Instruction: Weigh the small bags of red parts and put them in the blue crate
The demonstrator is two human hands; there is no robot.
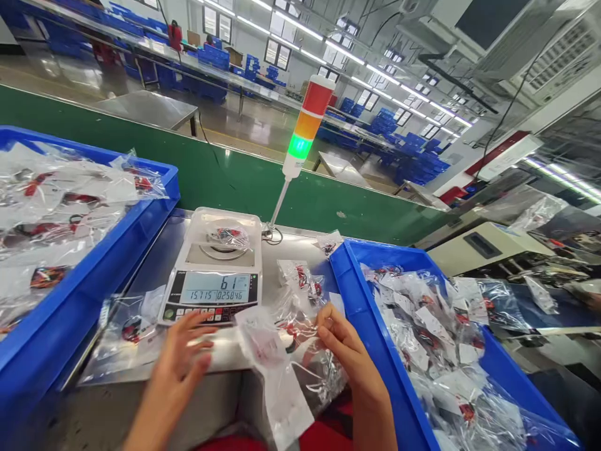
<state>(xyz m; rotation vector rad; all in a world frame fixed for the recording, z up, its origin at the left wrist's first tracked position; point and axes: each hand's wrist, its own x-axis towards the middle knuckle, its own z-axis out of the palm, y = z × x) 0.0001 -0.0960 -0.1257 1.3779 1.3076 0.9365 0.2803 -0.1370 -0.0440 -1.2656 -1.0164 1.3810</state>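
Observation:
My right hand (350,354) pinches a clear plastic bag (323,379) at the table's front edge. A white paper slip (277,376) and some red and black wire show with that bag. In front of the scale, my left hand (185,357) is slightly blurred, its fingers apart and nothing in them. The digital scale (188,260) carries a small clear bag with red parts (228,235), and its display reads 61 on the upper line. More bagged parts (300,279) lie between the scale and the right-hand bin. Left of my left hand lies another clear bag (134,329) with dark and red parts.
Blue bins full of bagged parts stand at the left (154,210) and right (399,382). Behind the scale rise a signal tower (305,128) lit green and a green partition (235,178). A beige machine (488,247) stands at the far right.

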